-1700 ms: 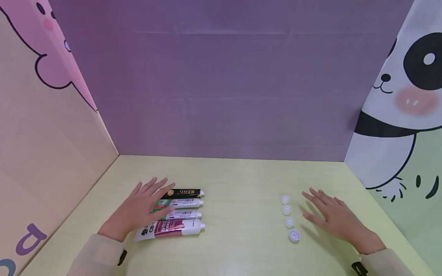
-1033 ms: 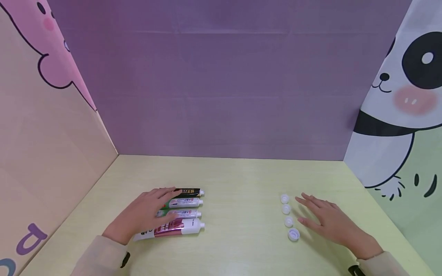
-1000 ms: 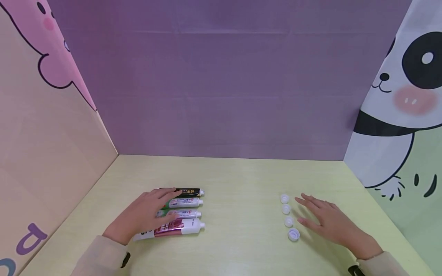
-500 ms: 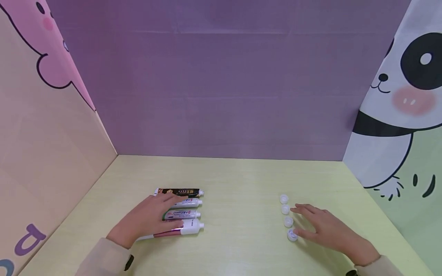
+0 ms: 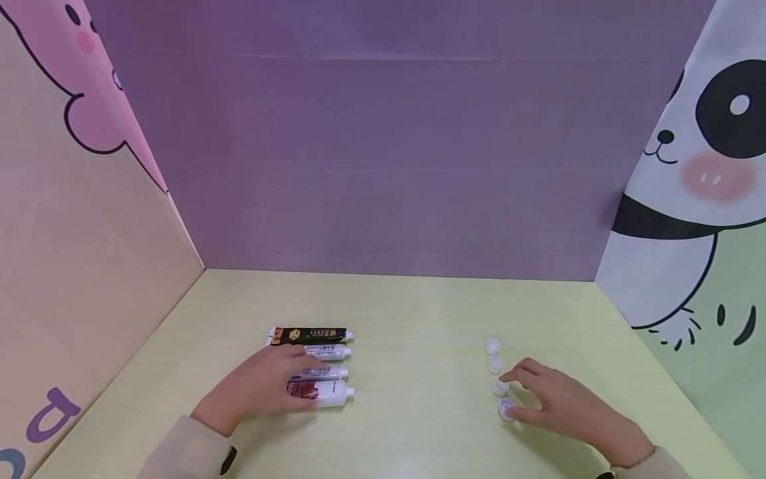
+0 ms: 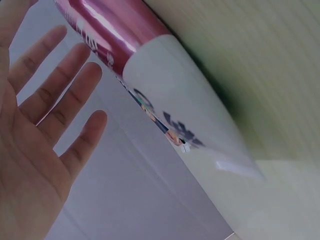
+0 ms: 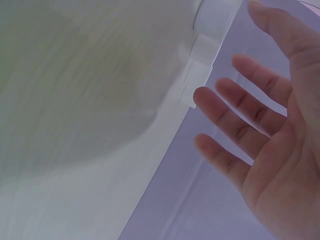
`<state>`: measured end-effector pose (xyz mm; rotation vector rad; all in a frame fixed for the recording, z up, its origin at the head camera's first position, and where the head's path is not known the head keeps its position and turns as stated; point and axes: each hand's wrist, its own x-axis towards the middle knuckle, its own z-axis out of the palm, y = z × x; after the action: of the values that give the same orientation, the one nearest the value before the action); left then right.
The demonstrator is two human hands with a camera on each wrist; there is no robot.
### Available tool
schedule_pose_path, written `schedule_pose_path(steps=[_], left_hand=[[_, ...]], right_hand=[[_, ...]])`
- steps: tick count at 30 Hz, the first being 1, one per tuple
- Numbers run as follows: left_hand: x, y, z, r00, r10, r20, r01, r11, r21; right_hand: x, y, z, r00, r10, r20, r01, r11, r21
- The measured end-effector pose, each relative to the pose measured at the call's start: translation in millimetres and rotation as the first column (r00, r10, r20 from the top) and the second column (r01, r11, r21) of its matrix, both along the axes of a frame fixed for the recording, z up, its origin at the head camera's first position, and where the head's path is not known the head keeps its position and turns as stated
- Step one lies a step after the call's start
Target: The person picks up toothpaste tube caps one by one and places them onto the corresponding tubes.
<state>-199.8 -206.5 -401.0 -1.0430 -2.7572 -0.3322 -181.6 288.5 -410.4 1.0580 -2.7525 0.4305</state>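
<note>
Several capless toothpaste tubes lie side by side at the left, nozzles pointing right. The farthest is a black tube (image 5: 314,335), and the nearest is a larger pink-and-white tube (image 5: 332,394). My left hand (image 5: 263,382) hovers over the near tubes, fingers spread, thumb close to the pink-and-white one. In the left wrist view its fingers are loosely extended beside that tube (image 6: 170,95). On the right stand white caps in a row, from the farthest cap (image 5: 493,346) to the largest, nearest cap (image 5: 506,409). My right hand (image 5: 565,409) has its thumb at the largest cap and its index finger by the third cap (image 5: 500,386).
A pale wooden table (image 5: 419,372) carries everything, with a stretch of tabletop between tubes and caps. A purple panel (image 5: 395,146) rises at the back. Side panels with a pink cartoon figure (image 5: 90,120) and a panda (image 5: 712,166) flank the table.
My left hand has moved nearer and slightly right over the tubes, uncovering the black one. My right hand has moved left and nearer, its thumb reaching the largest cap. Tubes and caps stay put.
</note>
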Motion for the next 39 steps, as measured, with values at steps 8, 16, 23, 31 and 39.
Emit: schedule_pose_path(steps=[8,16,23,31,39], left_hand=[[-1.5,3.7,-1.8,0.998,-0.027,0.057,0.027,1.000,0.003],[-0.9,4.0,-2.1,0.995,-0.013,0.095,0.014,1.000,-0.010],[1.5,4.3,-1.3,0.995,0.006,0.095,-0.003,0.999,-0.034],[0.0,4.3,-3.1,0.996,-0.017,0.087,0.018,1.000,-0.009],[-0.8,3.2,-3.9,0.995,-0.053,0.080,0.052,0.999,0.015]], right_hand=[[0.1,-2,-2.9,0.999,0.028,0.031,-0.028,1.000,-0.013],[0.8,-3,-6.3,0.998,0.033,0.044,-0.032,0.999,-0.025],[-1.1,-3,-11.1,0.999,0.052,-0.008,-0.052,0.998,-0.037],[0.1,-4,-13.1,0.997,0.081,-0.003,-0.081,0.995,-0.057],[0.6,-6,-11.6,0.997,0.066,0.042,-0.065,0.997,-0.030]])
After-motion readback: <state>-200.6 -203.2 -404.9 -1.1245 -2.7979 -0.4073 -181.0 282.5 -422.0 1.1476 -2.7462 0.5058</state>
